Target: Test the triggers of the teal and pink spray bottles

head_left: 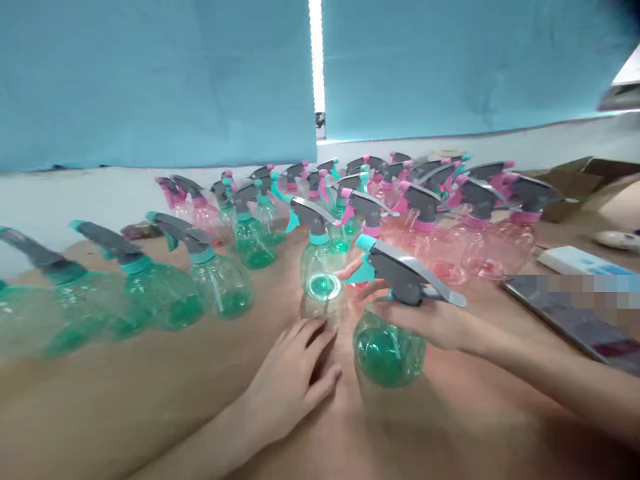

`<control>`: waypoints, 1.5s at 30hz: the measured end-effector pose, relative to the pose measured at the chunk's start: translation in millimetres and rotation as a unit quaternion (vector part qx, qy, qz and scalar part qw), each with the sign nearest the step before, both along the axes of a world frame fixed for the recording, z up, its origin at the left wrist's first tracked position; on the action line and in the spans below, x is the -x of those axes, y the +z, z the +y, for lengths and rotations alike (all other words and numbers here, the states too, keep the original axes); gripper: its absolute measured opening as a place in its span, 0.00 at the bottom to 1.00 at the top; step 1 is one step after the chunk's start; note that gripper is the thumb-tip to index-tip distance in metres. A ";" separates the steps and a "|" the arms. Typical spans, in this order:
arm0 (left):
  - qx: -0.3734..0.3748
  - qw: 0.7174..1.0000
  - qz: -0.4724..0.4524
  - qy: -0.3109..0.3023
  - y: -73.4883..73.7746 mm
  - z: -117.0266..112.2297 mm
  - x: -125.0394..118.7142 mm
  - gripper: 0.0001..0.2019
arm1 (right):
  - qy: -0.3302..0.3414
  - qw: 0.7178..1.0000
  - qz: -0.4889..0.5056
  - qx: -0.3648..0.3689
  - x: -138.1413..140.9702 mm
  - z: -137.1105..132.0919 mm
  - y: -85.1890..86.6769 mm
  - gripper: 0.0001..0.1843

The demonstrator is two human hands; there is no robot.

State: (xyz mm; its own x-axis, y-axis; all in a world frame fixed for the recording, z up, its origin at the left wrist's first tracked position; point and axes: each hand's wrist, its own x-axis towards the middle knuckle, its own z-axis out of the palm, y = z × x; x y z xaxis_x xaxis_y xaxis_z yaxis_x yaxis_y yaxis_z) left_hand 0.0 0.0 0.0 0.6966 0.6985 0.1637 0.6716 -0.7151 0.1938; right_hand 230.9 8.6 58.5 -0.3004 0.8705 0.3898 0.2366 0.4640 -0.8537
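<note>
My right hand [430,321] is closed round the neck of a green spray bottle [390,353] with a grey and turquoise trigger head. Its thumb crosses the front of the neck, and the other fingers are partly hidden behind the head. My left hand [300,373] lies on the table just left of this bottle, fingers apart, with nothing in it. Directly beyond the fingertips of both hands stands another green spray bottle [315,263], upright and facing the same way.
Several green spray bottles [223,287] line the left side of the brown table [165,400]. Behind are several pink spray bottles [470,250] mixed with green ones. To the right lie a dark flat device [555,310], a white and blue box [580,260] and a cardboard box [575,180].
</note>
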 end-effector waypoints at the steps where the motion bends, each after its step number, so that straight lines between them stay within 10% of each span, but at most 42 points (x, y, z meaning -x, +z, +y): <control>1: 0.000 1.000 -0.001 0.001 -0.4 0.0 -0.6 0.21 | 0.002 1.000 0.011 -0.004 1.1 0.5 -1.0 0.23; 45: -0.005 1.000 -0.024 0.002 -0.9 0.9 -0.9 0.20 | -0.014 0.999 -0.002 -0.028 9.6 0.1 9.9 0.28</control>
State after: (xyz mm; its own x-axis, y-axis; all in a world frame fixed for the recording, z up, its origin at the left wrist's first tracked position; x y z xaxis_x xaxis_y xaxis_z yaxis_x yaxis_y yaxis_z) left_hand 0.9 0.9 -0.9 0.6857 0.6990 0.2030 0.6642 -0.7150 0.2184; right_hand 221.3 8.6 68.3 -0.2781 0.8549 0.4379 0.2530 0.5050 -0.8252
